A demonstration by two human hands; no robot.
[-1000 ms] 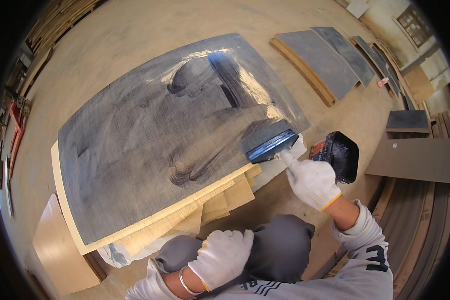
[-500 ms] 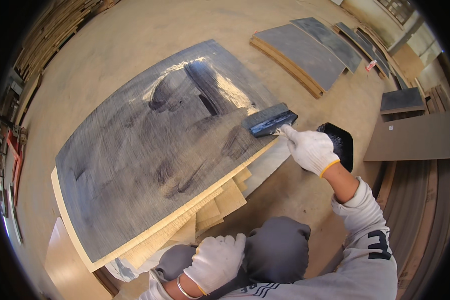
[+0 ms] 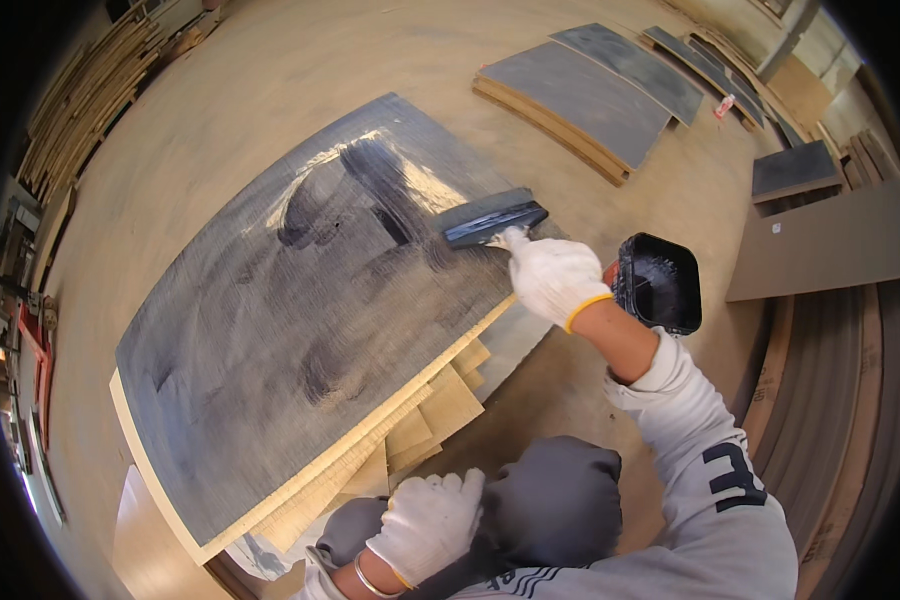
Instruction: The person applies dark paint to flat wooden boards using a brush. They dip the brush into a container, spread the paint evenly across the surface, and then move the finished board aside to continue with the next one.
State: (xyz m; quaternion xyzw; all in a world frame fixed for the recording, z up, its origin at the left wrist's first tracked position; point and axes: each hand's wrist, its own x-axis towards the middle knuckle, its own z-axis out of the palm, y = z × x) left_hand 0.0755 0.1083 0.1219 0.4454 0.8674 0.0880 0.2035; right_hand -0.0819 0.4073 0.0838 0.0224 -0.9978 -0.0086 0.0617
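My right hand [image 3: 558,280], in a white knit glove with a yellow cuff, grips the handle of a wide flat brush [image 3: 493,220]. Its dark edge rests on a large panel [image 3: 260,340] near the panel's right side. Uneven black streaks cover the panel's face, with pale wood-coloured patches showing at the far part. My left hand [image 3: 425,525], also gloved, lies on my leg with its fingers curled and no tool visible in it. Just right of my right hand stands a black bucket [image 3: 692,285] with dark liquid inside.
Pale wood sheets [image 3: 440,410] stick out under the panel's near edge. Stacked dark boards [image 3: 590,100] lie on the floor at the far right. A grey-brown board [image 3: 830,240] sits over long planks [image 3: 820,390] at right. Lumber [image 3: 100,90] is piled far left.
My right hand has moved the brush left and slightly farther away across the panel. More of the bucket now shows. My left hand stays on my leg.
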